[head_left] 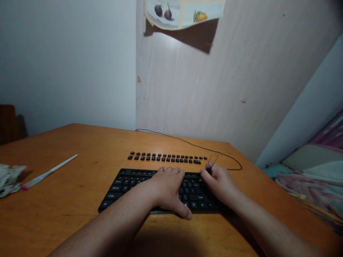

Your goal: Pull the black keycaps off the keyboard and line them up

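A black keyboard (114, 196) lies on the wooden table, its upper rows without caps. Spread flat across its middle is my left hand (168, 189), thumb over the front edge, hiding many keys. At the keyboard's upper right, my right hand (221, 180) is closed around a wire keycap puller (213, 159); its thin wire loops point up and away, and its dark grip is mostly covered by the fingers. Behind the keyboard, loose black keycaps (163, 159) stand in two rows, with a wider keycap (197, 162) at the right end of the nearer row.
A thin black cable (187, 141) runs along the table's back and curls at the right. On the left lie a white brush-like stick (53, 170) and a crumpled cloth (10, 178). The wall meets the table's back edge; bedding (300, 189) lies beyond its right edge.
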Demonstrator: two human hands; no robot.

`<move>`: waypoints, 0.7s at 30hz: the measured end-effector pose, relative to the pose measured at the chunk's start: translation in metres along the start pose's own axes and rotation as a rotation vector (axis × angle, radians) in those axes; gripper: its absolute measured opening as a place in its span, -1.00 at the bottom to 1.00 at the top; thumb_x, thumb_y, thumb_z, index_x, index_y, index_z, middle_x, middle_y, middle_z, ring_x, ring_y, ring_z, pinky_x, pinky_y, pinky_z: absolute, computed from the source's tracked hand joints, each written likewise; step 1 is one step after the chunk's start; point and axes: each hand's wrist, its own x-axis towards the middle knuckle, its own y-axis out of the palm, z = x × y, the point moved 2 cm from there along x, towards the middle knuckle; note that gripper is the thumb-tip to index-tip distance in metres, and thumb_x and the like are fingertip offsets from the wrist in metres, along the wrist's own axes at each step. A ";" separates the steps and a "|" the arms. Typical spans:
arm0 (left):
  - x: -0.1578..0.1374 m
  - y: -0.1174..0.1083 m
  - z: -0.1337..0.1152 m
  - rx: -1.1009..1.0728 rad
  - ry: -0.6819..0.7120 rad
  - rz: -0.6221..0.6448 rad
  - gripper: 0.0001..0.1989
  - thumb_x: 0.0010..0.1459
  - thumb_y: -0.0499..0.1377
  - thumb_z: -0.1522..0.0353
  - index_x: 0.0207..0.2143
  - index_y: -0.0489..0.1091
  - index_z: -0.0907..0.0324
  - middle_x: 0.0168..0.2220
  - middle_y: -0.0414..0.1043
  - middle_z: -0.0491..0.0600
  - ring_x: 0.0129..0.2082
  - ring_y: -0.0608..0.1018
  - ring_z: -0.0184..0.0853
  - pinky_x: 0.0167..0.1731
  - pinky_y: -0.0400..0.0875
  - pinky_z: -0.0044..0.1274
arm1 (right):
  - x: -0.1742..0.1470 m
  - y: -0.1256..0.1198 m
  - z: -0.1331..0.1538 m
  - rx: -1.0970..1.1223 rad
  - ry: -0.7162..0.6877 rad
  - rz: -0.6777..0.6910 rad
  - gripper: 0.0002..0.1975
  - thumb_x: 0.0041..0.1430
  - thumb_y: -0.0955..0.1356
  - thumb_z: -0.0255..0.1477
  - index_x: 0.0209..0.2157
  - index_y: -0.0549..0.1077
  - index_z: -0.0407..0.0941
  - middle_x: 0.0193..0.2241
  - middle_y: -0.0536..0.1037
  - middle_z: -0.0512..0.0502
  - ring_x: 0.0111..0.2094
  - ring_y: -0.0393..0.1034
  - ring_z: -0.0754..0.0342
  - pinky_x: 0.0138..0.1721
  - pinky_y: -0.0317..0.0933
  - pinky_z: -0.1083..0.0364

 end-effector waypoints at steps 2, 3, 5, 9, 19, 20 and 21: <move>0.000 0.000 0.000 -0.019 -0.006 0.004 0.17 -0.37 0.26 -0.19 0.24 0.12 0.25 0.28 0.09 0.28 0.23 0.18 0.18 0.19 -0.01 -0.11 | 0.001 -0.006 0.000 0.039 0.010 -0.047 -0.80 0.18 0.26 -0.33 -0.49 0.33 -0.08 -0.58 0.45 0.01 -0.53 0.34 0.09 -0.47 0.13 0.14; 0.000 -0.001 0.000 -0.031 -0.010 0.005 0.16 -0.38 0.27 -0.18 0.23 0.14 0.25 0.27 0.11 0.28 0.23 0.18 0.19 0.19 -0.01 -0.11 | 0.003 -0.010 -0.001 0.080 0.033 -0.078 -0.79 0.19 0.26 -0.30 -0.48 0.32 -0.08 -0.59 0.44 0.02 -0.55 0.33 0.10 -0.50 0.12 0.14; 0.000 -0.001 0.000 -0.050 -0.012 0.002 0.14 -0.39 0.28 -0.17 0.21 0.17 0.24 0.25 0.14 0.28 0.22 0.20 0.20 0.18 -0.01 -0.10 | 0.005 -0.017 -0.006 0.190 0.119 -0.117 -0.78 0.19 0.27 -0.25 -0.44 0.31 -0.08 -0.62 0.43 0.03 -0.62 0.30 0.11 -0.57 0.10 0.15; 0.000 -0.001 0.000 -0.042 0.004 -0.009 0.16 -0.39 0.28 -0.18 0.23 0.15 0.24 0.25 0.14 0.28 0.21 0.22 0.17 0.19 -0.01 -0.11 | 0.010 -0.025 -0.014 0.333 0.278 -0.104 -0.75 0.17 0.30 -0.19 -0.41 0.28 -0.08 -0.63 0.46 0.04 -0.69 0.29 0.12 -0.65 0.12 0.17; -0.003 -0.002 -0.001 -0.041 -0.002 -0.010 0.23 -0.38 0.18 -0.29 0.25 0.12 0.26 0.28 0.08 0.30 0.23 0.17 0.19 0.20 -0.05 -0.06 | 0.011 -0.018 -0.017 0.406 0.204 -0.131 -0.71 0.20 0.30 -0.15 -0.41 0.28 -0.08 -0.61 0.50 0.01 -0.67 0.33 0.12 -0.64 0.17 0.17; -0.002 -0.002 -0.001 -0.045 -0.010 -0.023 0.20 -0.34 0.16 -0.30 0.24 0.14 0.26 0.27 0.09 0.31 0.23 0.18 0.20 0.19 -0.03 -0.06 | 0.010 -0.016 -0.015 0.430 0.195 -0.128 -0.71 0.20 0.31 -0.15 -0.40 0.28 -0.08 -0.60 0.51 0.01 -0.67 0.34 0.12 -0.63 0.18 0.17; -0.002 -0.002 -0.001 -0.053 -0.020 -0.046 0.14 -0.30 0.15 -0.30 0.21 0.19 0.25 0.25 0.14 0.30 0.21 0.21 0.19 0.17 0.01 -0.06 | 0.009 -0.015 -0.012 0.453 0.191 -0.125 -0.70 0.19 0.31 -0.14 -0.40 0.28 -0.08 -0.59 0.51 0.01 -0.66 0.34 0.12 -0.63 0.18 0.17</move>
